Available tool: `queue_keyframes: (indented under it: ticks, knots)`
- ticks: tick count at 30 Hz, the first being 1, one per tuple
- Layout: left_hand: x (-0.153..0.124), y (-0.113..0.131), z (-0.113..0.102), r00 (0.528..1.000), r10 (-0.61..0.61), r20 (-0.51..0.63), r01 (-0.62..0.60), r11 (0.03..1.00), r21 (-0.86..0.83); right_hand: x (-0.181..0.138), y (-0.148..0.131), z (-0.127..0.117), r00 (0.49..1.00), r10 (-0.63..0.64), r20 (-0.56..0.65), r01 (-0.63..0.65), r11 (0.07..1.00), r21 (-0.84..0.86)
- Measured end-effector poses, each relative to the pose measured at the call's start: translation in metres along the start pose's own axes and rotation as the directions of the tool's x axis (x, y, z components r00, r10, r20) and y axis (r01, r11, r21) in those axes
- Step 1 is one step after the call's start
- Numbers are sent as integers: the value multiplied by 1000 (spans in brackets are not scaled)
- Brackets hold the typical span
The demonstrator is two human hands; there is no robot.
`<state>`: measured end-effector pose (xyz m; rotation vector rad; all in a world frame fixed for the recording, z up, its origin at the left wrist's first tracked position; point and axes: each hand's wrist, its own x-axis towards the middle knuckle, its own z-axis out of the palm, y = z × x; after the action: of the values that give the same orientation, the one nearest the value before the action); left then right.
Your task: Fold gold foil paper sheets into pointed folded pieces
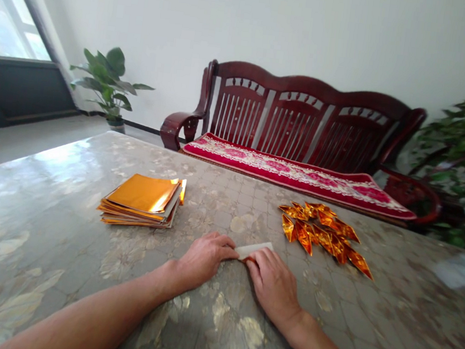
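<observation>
My left hand and my right hand rest on the patterned table, both pinching a small folded paper strip that shows its white side, with a bit of orange foil at its lower edge. My fingers are curled down onto the strip from either end. A stack of square gold foil sheets lies to the left, beyond my left hand. To the right, past my right hand, is a pile of several folded gold foil pieces.
A dark red wooden bench with a red patterned cushion stands behind the table. A potted plant sits on the floor at the back left, and leafy plants fill the right side. A window is at the far left.
</observation>
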<state>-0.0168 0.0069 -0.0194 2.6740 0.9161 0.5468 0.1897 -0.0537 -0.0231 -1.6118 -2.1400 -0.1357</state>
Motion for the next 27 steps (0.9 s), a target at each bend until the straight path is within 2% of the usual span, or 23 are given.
queue_keyframes:
  ticks: [13,27]
  knots:
    - [-2,-2,-1,1000,11,22,-11,1000,-18,7,-8,-2,993,78,86,-71,994,-79]
    - [1,-2,-1,999,-33,42,35,998,-45,12,-11,4,980,172,95,-162,981,-109]
